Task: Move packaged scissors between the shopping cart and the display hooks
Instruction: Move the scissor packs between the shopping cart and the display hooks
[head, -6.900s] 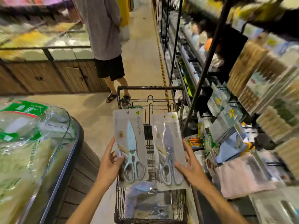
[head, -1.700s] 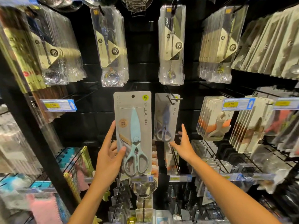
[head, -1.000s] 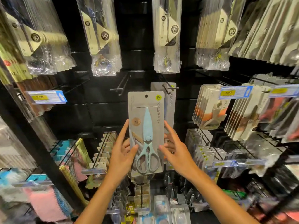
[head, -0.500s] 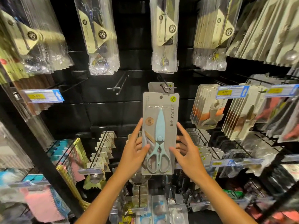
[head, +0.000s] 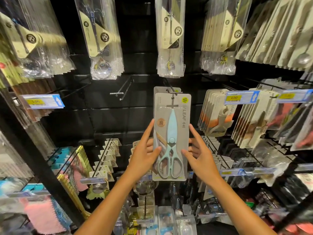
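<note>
A grey card pack of light-blue scissors [head: 171,133] is held upright against the black display wall. My left hand [head: 144,155] grips its left edge, thumb on the front and fingers behind. My right hand [head: 199,156] pinches its right edge the same way, with the index finger lying along the side. The pack's top hole sits at the tip of a display hook [head: 173,94]. A second scissors pack [head: 159,90] hangs on that hook behind it, mostly hidden. The shopping cart is out of view.
An empty double hook [head: 118,93] sticks out to the left. Bagged spoons [head: 170,39] hang above, peeler packs [head: 215,112] to the right, and small carded items [head: 108,155] below. Blue price tags [head: 240,98] jut forward.
Both hands have lifted the scissors pack up and to the right, bringing its top hole to the hook's tip, in front of the pack hung earlier.
</note>
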`<state>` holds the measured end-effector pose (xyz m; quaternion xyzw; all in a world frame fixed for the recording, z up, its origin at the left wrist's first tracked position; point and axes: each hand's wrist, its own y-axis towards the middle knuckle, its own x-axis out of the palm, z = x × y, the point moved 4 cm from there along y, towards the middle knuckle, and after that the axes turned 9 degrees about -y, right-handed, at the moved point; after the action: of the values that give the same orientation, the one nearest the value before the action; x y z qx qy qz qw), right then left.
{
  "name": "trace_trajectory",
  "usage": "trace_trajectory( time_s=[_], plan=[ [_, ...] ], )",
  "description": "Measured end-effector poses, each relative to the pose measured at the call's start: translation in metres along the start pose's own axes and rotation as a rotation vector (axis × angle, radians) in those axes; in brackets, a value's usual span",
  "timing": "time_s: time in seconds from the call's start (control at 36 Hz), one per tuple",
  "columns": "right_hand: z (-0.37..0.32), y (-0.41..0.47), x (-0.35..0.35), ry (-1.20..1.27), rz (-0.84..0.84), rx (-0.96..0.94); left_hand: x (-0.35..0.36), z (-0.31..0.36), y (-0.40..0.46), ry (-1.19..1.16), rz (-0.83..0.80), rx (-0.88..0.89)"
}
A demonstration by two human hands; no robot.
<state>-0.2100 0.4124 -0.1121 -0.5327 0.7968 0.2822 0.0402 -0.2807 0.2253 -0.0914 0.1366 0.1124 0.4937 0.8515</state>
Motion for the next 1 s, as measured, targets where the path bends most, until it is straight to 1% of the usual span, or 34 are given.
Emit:
trace_trajectory(
  time_s=[0.33,0.47,0.72,0.83,1.0],
  plan=[
    [0.011,0.009,0.000,0.009,-0.009,0.012,0.001,-0.009,0.008,-0.004,-0.013,-0.024],
    [0.017,0.023,0.002,-0.063,-0.019,0.010,-0.001,-0.016,0.022,0.010,-0.050,-0.074],
    [0.024,0.057,0.010,-0.165,-0.150,0.051,-0.006,-0.030,0.055,0.100,-0.087,-0.166],
    [0.022,0.073,0.013,-0.188,-0.189,0.059,-0.007,-0.032,0.070,0.119,-0.069,-0.194],
    [0.019,0.086,0.014,-0.193,-0.230,0.061,-0.006,-0.032,0.082,0.153,-0.083,-0.239]
  ],
)
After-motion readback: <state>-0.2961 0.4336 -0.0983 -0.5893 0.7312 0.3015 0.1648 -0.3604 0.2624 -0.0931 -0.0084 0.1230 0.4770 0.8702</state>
